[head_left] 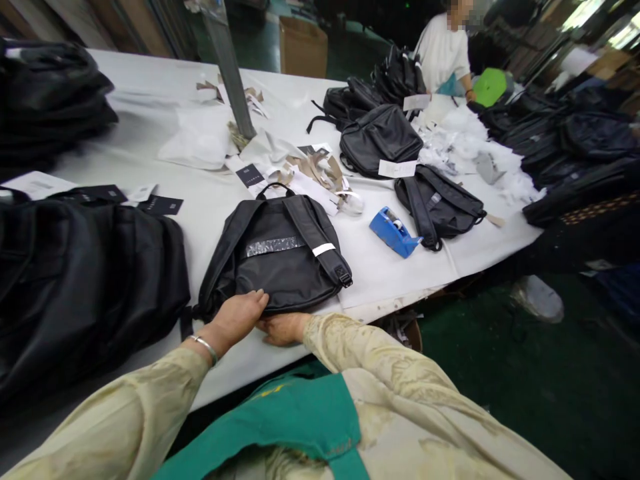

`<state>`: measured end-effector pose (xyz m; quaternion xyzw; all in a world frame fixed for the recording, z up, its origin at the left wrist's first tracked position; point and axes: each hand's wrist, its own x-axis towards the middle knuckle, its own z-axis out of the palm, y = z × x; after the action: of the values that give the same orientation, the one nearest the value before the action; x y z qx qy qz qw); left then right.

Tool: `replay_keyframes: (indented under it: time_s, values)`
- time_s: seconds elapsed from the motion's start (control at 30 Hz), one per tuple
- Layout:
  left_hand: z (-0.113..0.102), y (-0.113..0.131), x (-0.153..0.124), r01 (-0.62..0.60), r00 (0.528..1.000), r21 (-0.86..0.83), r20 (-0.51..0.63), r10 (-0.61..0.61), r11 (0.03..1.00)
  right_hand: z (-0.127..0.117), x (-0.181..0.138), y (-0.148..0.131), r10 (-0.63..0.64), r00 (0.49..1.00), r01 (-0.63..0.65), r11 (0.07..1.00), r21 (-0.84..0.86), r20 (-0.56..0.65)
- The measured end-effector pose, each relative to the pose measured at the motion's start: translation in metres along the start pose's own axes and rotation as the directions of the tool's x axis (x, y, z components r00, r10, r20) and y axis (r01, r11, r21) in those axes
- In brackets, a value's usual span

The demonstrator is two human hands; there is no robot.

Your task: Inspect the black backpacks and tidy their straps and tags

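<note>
A black backpack [277, 257] lies strap side up on the white table [150, 120], close to the near edge and right in front of the person. The left hand [240, 313] rests flat on the bag's near edge, fingers stretched out and close together, gripping nothing; a thin bangle [206, 347] sits on that wrist. The right hand [280, 328] lies just beside it, touching it, at the same edge of the bag. Its fingers are partly hidden under the left hand, so whether it grips the fabric cannot be told. Both straps run up the bag to a top handle; a silvery strip [274, 246] crosses the back panel, and a white band [323, 249] wraps the strap on the right. A blue tape dispenser [395, 231] stands to the right of the bag, apart from it. Beyond the dispenser lies a second bag [440, 207], and further back a third [380, 139] with a white tag at its near edge. Paper scraps [315, 170] and dark cards [161, 205] are scattered behind the backpack, near a grey pole [230, 73]. A heap of black bags [85, 280] fills the left side. At the far end of the table a co-worker [443, 50] in a white top stands among more bags.
</note>
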<state>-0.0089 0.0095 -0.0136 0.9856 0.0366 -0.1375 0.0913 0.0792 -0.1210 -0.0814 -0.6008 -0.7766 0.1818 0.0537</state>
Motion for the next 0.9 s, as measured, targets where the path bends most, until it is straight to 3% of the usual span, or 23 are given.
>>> replay_keyframes:
  time_s: [0.1, 0.2, 0.3, 0.37, 0.43, 0.5, 0.57, 0.6, 0.63, 0.67, 0.77, 0.83, 0.9]
  values:
    - [0.023, 0.006, -0.009, -0.042, 0.994, -0.039, -0.102, 0.038, 0.998, 0.004, 0.000, 0.000, 0.001, 1.000, -0.001, 1.000, -0.004, 0.026]
    - [0.046, 0.009, -0.016, -0.035, 0.984, -0.022, -0.175, 0.030, 0.999, 0.002, -0.023, 0.005, 0.020, 1.000, -0.021, 0.999, -0.029, -0.009]
    - [0.060, 0.012, -0.020, -0.028, 0.977, 0.014, -0.209, 0.030, 1.000, -0.001, -0.069, 0.019, 0.167, 0.980, -0.173, 0.984, -0.042, -0.111]
    - [0.064, 0.015, -0.020, -0.028, 0.976, 0.030, -0.215, 0.034, 0.999, -0.002, -0.108, 0.035, 0.305, 0.946, -0.311, 0.949, -0.041, -0.111]
    - [0.066, 0.019, -0.019, -0.015, 0.974, 0.033, -0.223, 0.022, 0.999, -0.004, -0.144, 0.052, 0.455, 0.883, -0.463, 0.885, -0.045, -0.114]
    - [0.065, 0.024, -0.017, 0.007, 0.973, 0.044, -0.232, 0.004, 0.999, -0.007, -0.173, 0.066, 0.612, 0.777, -0.623, 0.781, -0.040, -0.149]
    - [0.065, 0.027, -0.015, 0.018, 0.971, 0.062, -0.237, -0.003, 0.998, -0.012, -0.190, 0.070, 0.720, 0.675, -0.732, 0.681, -0.027, -0.159]
    - [0.065, 0.028, -0.014, 0.019, 0.971, 0.068, -0.238, -0.002, 0.997, -0.016, -0.193, 0.067, 0.743, 0.653, -0.754, 0.657, -0.027, -0.146]
    - [0.065, 0.029, -0.013, 0.022, 0.971, 0.072, -0.239, -0.004, 0.997, -0.020, -0.191, 0.061, 0.738, 0.663, -0.746, 0.665, -0.028, -0.130]
    - [0.066, 0.029, -0.013, 0.026, 0.970, 0.073, -0.241, -0.008, 0.997, -0.025, -0.185, 0.053, 0.698, 0.705, -0.706, 0.708, -0.027, -0.121]
    - [0.069, 0.029, -0.012, 0.039, 0.968, 0.069, -0.250, -0.021, 0.997, -0.042, -0.144, 0.028, 0.395, 0.895, -0.405, 0.914, -0.002, -0.207]
    - [0.071, 0.029, -0.013, 0.041, 0.968, 0.052, -0.251, -0.027, 0.998, -0.054, -0.108, 0.022, 0.184, 0.931, -0.194, 0.981, -0.001, -0.315]
    - [0.070, 0.030, -0.015, 0.047, 0.968, 0.024, -0.247, -0.039, 0.999, -0.062, -0.077, 0.030, 0.130, 0.926, -0.140, 0.990, -0.004, -0.353]
